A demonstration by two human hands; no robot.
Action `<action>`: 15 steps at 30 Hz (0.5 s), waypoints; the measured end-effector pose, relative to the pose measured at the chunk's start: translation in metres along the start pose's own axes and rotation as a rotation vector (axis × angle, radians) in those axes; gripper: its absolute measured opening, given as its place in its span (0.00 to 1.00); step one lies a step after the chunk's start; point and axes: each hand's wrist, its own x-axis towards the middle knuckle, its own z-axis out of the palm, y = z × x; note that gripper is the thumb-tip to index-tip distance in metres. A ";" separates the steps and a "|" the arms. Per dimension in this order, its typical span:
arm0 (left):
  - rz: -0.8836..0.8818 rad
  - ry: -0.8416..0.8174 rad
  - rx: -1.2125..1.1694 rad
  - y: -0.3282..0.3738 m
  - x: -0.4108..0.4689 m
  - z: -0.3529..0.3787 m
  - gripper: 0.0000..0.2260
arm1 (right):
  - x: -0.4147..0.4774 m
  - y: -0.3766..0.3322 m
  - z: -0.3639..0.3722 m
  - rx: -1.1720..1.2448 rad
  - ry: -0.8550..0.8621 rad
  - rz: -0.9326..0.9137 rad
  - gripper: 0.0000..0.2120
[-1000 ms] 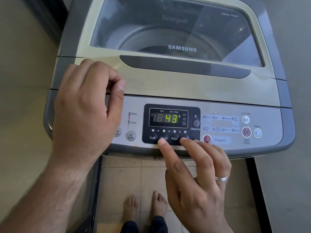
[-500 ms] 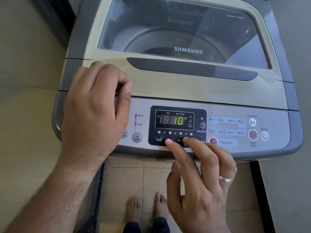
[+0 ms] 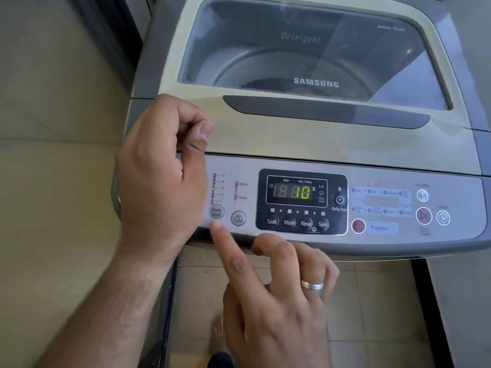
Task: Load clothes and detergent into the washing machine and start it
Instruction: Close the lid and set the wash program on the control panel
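Note:
A grey top-loading washing machine (image 3: 332, 144) fills the view, its glass lid (image 3: 305, 51) closed over the drum. The control panel (image 3: 300, 201) along the front shows a green "10" on its display (image 3: 303, 192). My left hand (image 3: 159, 171) rests loosely curled on the panel's left end, holding nothing. My right hand (image 3: 276, 296) comes up from below with the index finger stretched out, its tip just under the Water Level button (image 3: 216, 212). The other fingers are curled, with a ring on one. The Soak, Wash, Rinse and Spin buttons (image 3: 296, 223) are uncovered.
The red Start/Pause button (image 3: 423, 215) and the power button (image 3: 443, 217) sit at the panel's right end. A beige wall (image 3: 53, 102) stands close on the left. Tiled floor (image 3: 372, 301) and my bare foot (image 3: 219, 333) show below the machine's front edge.
The display changed from 43 to 10. My right index finger moved left from the Wash button to below the Water Level button. My left hand stayed in place.

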 end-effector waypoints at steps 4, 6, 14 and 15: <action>0.003 0.002 0.020 -0.001 0.000 0.001 0.06 | 0.012 -0.004 0.002 -0.065 -0.027 -0.019 0.29; 0.014 0.001 0.024 -0.001 0.001 0.000 0.06 | 0.016 -0.003 0.003 -0.092 -0.026 -0.040 0.28; 0.031 -0.007 0.029 -0.001 0.001 0.000 0.07 | 0.016 0.010 0.009 -0.119 0.048 -0.148 0.24; 0.032 -0.008 0.029 -0.001 0.000 0.000 0.07 | 0.016 0.010 0.010 -0.119 0.055 -0.152 0.23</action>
